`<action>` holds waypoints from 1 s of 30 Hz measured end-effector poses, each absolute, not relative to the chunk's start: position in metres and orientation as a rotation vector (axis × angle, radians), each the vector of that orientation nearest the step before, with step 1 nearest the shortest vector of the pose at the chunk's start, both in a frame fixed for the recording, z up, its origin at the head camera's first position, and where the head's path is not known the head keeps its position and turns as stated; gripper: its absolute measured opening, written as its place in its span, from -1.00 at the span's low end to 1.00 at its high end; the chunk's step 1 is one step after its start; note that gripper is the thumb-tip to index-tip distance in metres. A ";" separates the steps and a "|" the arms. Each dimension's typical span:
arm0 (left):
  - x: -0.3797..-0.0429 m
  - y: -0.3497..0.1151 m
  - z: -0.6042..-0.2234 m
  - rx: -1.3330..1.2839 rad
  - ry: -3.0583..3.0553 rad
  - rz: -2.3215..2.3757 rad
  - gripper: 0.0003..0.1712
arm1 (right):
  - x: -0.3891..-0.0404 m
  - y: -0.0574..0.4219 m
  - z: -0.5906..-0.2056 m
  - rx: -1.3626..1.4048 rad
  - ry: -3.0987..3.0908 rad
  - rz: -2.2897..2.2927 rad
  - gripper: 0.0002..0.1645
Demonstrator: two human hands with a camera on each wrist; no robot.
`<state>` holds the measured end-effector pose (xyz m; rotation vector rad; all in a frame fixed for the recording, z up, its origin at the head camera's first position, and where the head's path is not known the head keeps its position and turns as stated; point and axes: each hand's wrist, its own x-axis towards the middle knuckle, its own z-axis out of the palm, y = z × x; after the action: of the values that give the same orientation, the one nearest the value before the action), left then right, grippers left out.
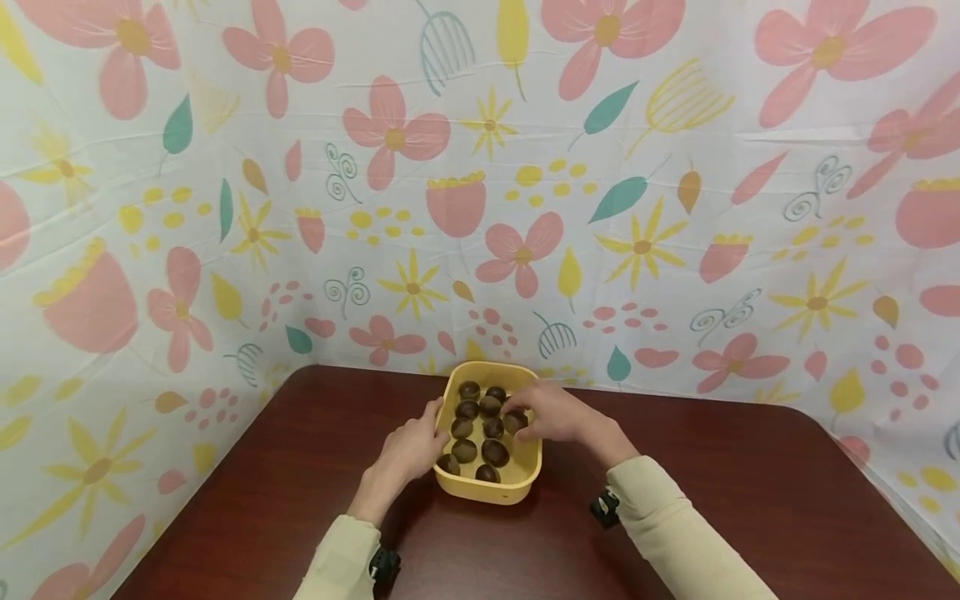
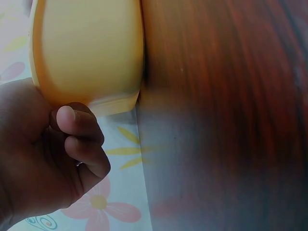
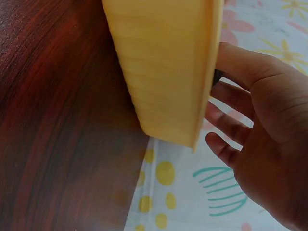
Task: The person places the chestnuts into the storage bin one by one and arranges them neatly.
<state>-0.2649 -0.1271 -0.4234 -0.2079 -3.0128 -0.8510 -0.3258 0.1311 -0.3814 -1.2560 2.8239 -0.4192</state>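
Note:
A yellow plastic bin [image 1: 480, 492] stands on the table, with several dark brown chestnuts [image 1: 495, 452] spread over its floor. My left hand [image 1: 408, 450] grips the bin's left rim, thumb over the edge; in the left wrist view its fingers [image 2: 84, 139] curl by the bin's wall. Over the right rim reaches my right hand [image 1: 558, 414], pinching one chestnut [image 1: 515, 422] between thumb and fingers at the bin's right side. From the right wrist view only a dark sliver of that chestnut [image 3: 216, 77] shows past the rim; the wall hides the rest.
The dark reddish-brown tabletop [image 1: 712, 492] extends around the bin on both sides. Behind the table's far edge hangs a white cloth [image 1: 660, 333] with pink, yellow and teal flowers and leaves. A black wrist device [image 1: 604, 507] sits at the right sleeve, another [image 1: 385, 568] at the left.

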 end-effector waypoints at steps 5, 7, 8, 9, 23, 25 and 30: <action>-0.265 -0.124 -0.424 -0.205 -3.016 -0.852 -0.32 | -0.324 0.125 -0.385 -1.162 2.842 -0.326 -0.57; -0.265 -0.123 -0.424 -0.211 -3.016 -0.855 -0.31 | -0.323 0.123 -0.386 -1.118 2.853 -0.275 -0.60; -0.265 -0.123 -0.424 -0.215 -3.015 -0.856 -0.31 | -0.323 0.121 -0.387 -1.100 2.861 -0.250 -0.61; -0.266 -0.123 -0.423 -0.215 -3.016 -0.859 -0.31 | -0.323 0.121 -0.388 -1.091 2.871 -0.227 -0.63; -0.266 -0.121 -0.424 -0.239 -3.005 -0.863 -0.31 | -0.316 0.138 -0.390 -1.080 2.897 -0.420 -0.72; -0.265 -0.122 -0.425 -0.236 -3.006 -0.871 -0.32 | -0.313 0.145 -0.388 -1.108 2.914 -0.502 -0.74; -0.265 -0.125 -0.424 -0.220 -3.017 -0.866 -0.31 | -0.303 0.166 -0.380 -1.197 3.009 -0.592 -0.75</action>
<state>-0.2655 -0.1250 -0.4236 -0.2201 -3.0167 -0.8664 -0.3034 0.1663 -0.3795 -1.1973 3.0091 -0.5915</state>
